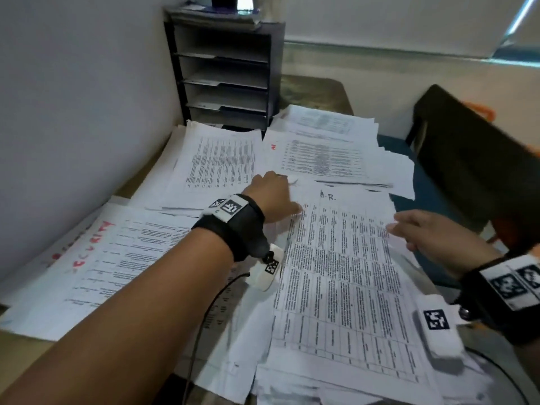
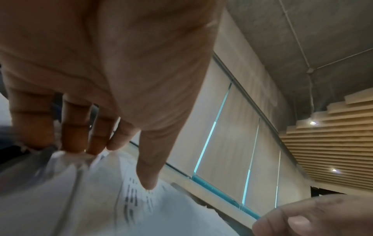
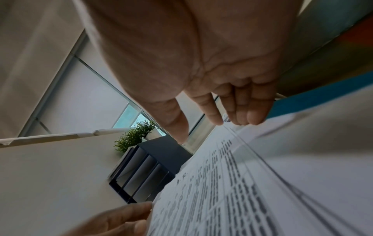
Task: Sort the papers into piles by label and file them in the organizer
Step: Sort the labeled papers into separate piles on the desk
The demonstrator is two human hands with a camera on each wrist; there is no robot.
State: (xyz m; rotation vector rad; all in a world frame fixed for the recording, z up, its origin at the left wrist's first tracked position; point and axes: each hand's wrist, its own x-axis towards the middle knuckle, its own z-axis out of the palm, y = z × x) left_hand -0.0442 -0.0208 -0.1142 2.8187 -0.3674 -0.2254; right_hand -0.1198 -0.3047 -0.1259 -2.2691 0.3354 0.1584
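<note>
Left hand (image 1: 271,197) and right hand (image 1: 429,232), fingers straight, press the limp, slippery top sheet (image 1: 344,276); best lifted by its edges

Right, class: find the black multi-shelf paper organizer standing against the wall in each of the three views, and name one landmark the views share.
Head: the black multi-shelf paper organizer stands top centre, behind the paper piles.
Left wrist: not in view; the left hand and window blinds fill it.
Right wrist: lower centre, tilted, below the right hand.
Shared landmark: the white printed sheet marked A.R., which both hands touch.
</note>
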